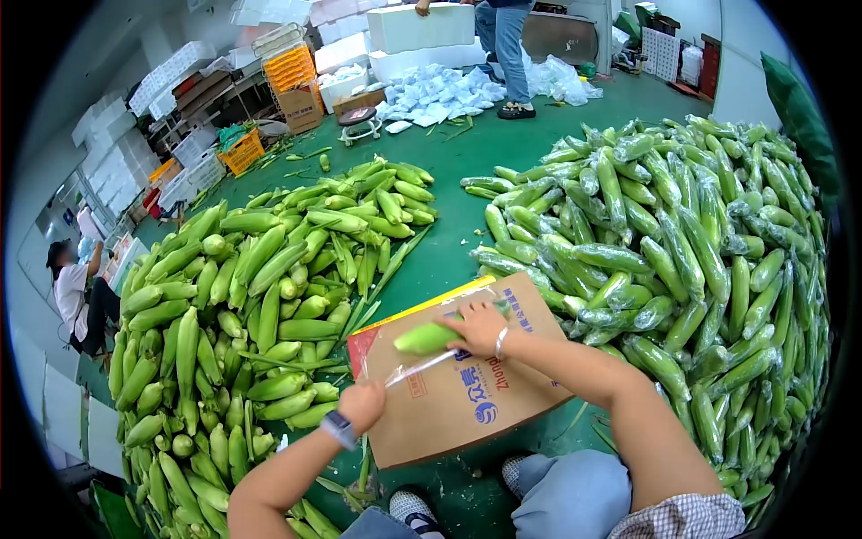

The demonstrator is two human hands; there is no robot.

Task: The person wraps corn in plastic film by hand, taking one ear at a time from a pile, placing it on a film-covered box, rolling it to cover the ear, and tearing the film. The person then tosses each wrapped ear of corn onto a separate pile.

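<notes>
A green ear of corn (426, 339) lies on a cardboard box (422, 431) in front of me, with clear plastic film around or beneath it. My right hand (478, 330) rests over the right end of the ear, its fingers spread. To the lower left, my left hand (362, 406) is closed at the box's left side, pinching the edge of the clear film (422, 366). A heap of unwrapped corn (269, 305) is on the left. The heap of corn in plastic wrap (664, 260) stands on the right.
Green floor (449, 235) shows between the heaps. Farther back are a small stool (360, 124), a pile of pale blue packs (435, 94), foam boxes (422, 29) and a standing person (508, 54). Another person (76, 292) sits at the far left.
</notes>
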